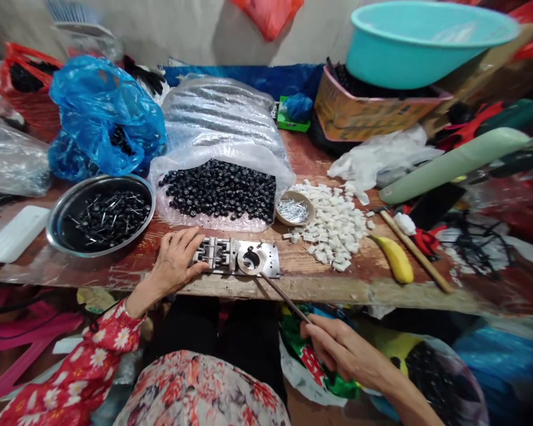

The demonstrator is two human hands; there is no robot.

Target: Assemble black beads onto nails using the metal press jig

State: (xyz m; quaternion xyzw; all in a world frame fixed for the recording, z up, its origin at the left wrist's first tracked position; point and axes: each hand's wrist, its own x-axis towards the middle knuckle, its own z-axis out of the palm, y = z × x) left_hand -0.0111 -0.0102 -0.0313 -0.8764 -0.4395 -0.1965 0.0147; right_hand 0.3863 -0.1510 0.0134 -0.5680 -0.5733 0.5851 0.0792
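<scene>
Meanwhile, the left hand (175,263) lies spread on a steel jig (235,257), while the right hand (337,349) pinches a thin rod (284,299), its tip at the jig's ring. Behind the jig, a clear plastic bag (222,160) holds black beads (217,188); left of it, a steel bowl (100,180) holds pin-studded black pieces (111,219).

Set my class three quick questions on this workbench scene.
1. True or false: the left hand rests on the metal jig.
2. Multiple choice: the right hand holds (a) a spoon, (b) a thin rod, (c) a pair of scissors.
3. Fill in the blank: the small round dish beside the white pieces holds silver ____.

Key: 1 true; 2 b; 3 pins.
</scene>
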